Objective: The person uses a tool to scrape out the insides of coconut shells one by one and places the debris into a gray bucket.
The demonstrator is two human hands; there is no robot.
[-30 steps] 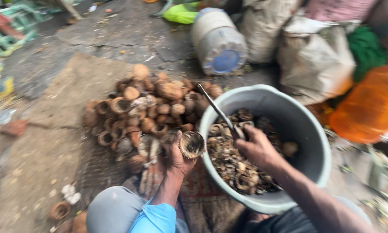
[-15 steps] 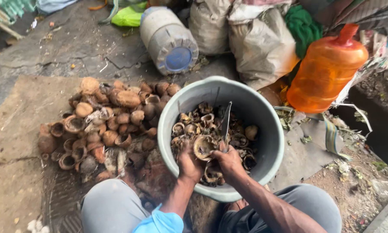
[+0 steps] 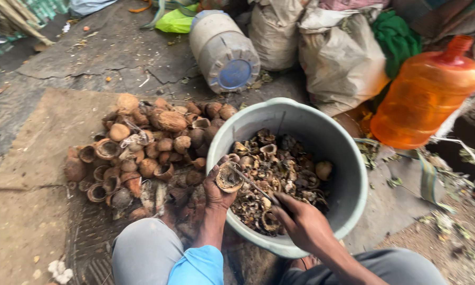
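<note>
- While the left hand (image 3: 216, 192) grips a half shell (image 3: 229, 177) over the tub (image 3: 348, 174) rim at frame centre, scraps can fall inside.
- Right hand (image 3: 303, 224) is closed around a thin blade (image 3: 250, 183), its tip in the shell's hollow.
- Tub holds dark shell pieces.
- A shell pile (image 3: 142, 148) lies at left, near the left hand.

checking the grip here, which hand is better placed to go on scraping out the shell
Right. The right hand already holds the metal blade, its tip inside the coconut shell. The left hand is cupping that shell over the tub.
</note>
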